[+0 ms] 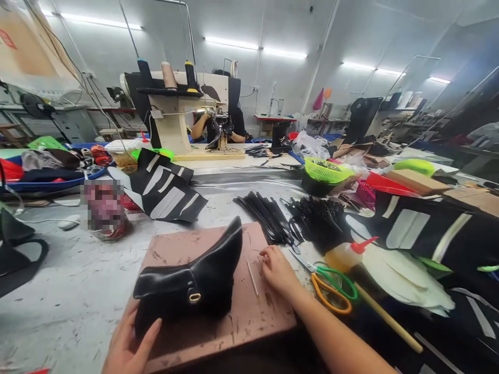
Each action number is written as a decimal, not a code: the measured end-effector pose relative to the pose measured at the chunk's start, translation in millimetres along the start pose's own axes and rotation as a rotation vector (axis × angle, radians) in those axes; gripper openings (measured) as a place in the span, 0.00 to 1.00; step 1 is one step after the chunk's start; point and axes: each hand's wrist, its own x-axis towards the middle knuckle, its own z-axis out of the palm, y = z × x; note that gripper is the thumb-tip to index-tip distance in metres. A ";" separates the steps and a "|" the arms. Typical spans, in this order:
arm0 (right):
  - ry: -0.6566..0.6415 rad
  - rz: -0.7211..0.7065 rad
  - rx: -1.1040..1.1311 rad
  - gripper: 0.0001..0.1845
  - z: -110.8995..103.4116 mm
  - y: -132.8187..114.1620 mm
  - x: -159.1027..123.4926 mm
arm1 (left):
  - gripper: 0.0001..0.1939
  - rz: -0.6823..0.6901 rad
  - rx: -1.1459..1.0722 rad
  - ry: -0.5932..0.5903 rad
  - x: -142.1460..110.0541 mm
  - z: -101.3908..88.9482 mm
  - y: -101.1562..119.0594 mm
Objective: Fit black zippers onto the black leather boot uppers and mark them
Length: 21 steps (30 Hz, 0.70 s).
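Observation:
A black leather boot upper (191,280) with a small gold buckle lies on its side on a pinkish board (171,241). My left hand (130,337) grips its lower left edge, thumb on the near side and fingers behind. At the board's right edge rests my right hand (280,270), its fingers curled and close together; whatever they may hold is hidden. Just left of that hand, a thin white pen-like stick (252,278) lies on the board. Scissors (331,285) with green and orange handles sit to the right of my right wrist.
Black strips (268,218) are piled behind the board. A glue bottle (346,254) with a red nozzle, a wooden stick (390,317) and pale cut pieces (409,280) lie right. A jar (111,228) stands left. Across the table, a person (236,122) works at a sewing machine (175,114).

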 end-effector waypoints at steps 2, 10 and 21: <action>0.034 0.004 -0.138 0.10 -4.9 6.5 2.3 | 0.24 0.003 -0.025 -0.018 -0.5 -0.6 3.1; 0.016 0.153 -0.278 0.08 -27.3 10.1 73.6 | 0.24 -0.166 -0.289 -0.177 -5.0 2.0 28.1; -0.450 -0.019 0.482 0.15 -31.7 -71.7 15.5 | 0.26 -0.112 -0.344 -0.365 -26.0 10.9 69.4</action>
